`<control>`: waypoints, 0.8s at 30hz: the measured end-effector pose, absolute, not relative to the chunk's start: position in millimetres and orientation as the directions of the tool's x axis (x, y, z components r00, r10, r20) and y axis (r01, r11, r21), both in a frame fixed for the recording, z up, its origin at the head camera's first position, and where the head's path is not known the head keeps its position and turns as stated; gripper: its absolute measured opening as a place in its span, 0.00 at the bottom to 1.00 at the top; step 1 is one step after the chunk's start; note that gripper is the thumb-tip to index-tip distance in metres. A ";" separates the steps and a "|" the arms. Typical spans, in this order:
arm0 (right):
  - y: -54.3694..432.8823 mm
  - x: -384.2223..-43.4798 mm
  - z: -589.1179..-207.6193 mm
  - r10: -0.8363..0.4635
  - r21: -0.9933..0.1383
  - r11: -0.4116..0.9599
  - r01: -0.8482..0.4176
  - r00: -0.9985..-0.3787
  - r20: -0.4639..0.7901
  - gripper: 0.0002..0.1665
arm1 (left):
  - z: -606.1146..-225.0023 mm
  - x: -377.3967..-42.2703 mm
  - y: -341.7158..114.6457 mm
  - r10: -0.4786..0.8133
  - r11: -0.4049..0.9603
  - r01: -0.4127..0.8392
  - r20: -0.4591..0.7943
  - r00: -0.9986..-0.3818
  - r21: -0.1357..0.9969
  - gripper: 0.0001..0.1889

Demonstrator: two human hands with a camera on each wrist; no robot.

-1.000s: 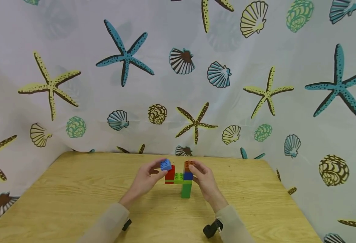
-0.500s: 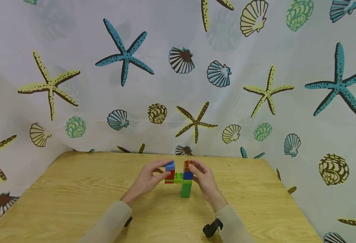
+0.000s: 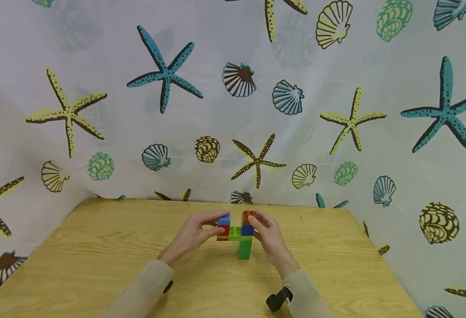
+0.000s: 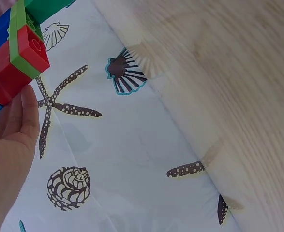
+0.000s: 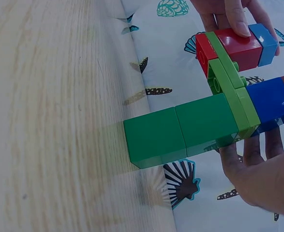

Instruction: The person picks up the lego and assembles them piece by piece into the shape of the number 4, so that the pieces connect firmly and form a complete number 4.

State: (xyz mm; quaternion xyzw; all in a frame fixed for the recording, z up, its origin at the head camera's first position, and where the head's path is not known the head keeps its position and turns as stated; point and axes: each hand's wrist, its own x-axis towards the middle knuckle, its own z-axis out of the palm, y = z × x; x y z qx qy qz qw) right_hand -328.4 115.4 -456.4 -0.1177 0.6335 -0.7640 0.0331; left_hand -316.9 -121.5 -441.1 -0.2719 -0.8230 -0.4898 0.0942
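Note:
A structure of toy building bricks stands on the wooden table. Its pillar is two stacked green bricks [image 5: 156, 137] under a lime green crosspiece [image 5: 229, 79]. On the crosspiece's right end sit a dark blue brick [image 3: 247, 230] and a brown brick [image 3: 248, 216]. The left end carries a red brick [image 5: 238, 48] topped by a light blue brick [image 3: 224, 219], with another red brick [image 4: 32, 47] underneath, overhanging the table. My left hand [image 3: 195, 230] pinches the red brick, index finger over the light blue one. My right hand [image 3: 270, 234] grips the brown and dark blue bricks.
The wooden table [image 3: 97, 256] extends to both sides of the structure. Behind it hangs a white cloth [image 3: 209, 119] printed with starfish and shells. A black device [image 3: 278, 299] is strapped at the right wrist.
The light blue brick, tilted in my left hand a second ago, has moved right and down and now sits level on the red brick. My left thumb has shifted onto the red brick.

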 end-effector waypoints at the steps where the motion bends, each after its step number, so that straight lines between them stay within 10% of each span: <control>1: 115.1 -328.6 -456.4 -0.198 -0.975 -0.197 -0.099 -0.971 0.138 0.31 | -441.3 -316.9 -121.4 0.356 0.375 0.543 0.424 -0.833 0.751 0.24; 24: 116.4 -329.2 -456.0 -0.203 -0.977 -0.197 -0.083 -0.971 0.124 0.29 | -441.6 -318.7 -121.7 0.353 0.354 0.540 0.425 -0.833 0.764 0.25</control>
